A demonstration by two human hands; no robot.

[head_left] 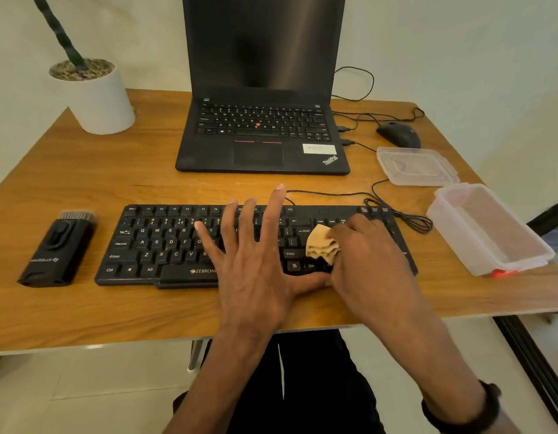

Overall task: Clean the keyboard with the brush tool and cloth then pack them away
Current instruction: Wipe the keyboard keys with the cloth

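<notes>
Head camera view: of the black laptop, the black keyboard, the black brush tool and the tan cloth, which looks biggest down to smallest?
1. Black laptop
2. Black keyboard, nearer the camera, so true ranking against the laptop is unsure
3. Black brush tool
4. Tan cloth, bunched under the right hand

A black wired keyboard (164, 245) with white lettering lies flat near the front edge of the wooden table (83, 189), roughly centred and parallel to that edge, its cable trailing off toward the right rear. A small tan cloth (321, 245), bunched into folds, sits on the keys at the keyboard's right part, near the Enter and Shift keys. The brush tool (60, 250), a black block with a row of bristles at its far end, lies flat near the table's left edge, just beside the keyboard's left end but apart from it. A clear plastic container (490, 228) stands open at the table's right edge, tilted over that edge, with its clear lid (417, 166) lying behind it.
</notes>
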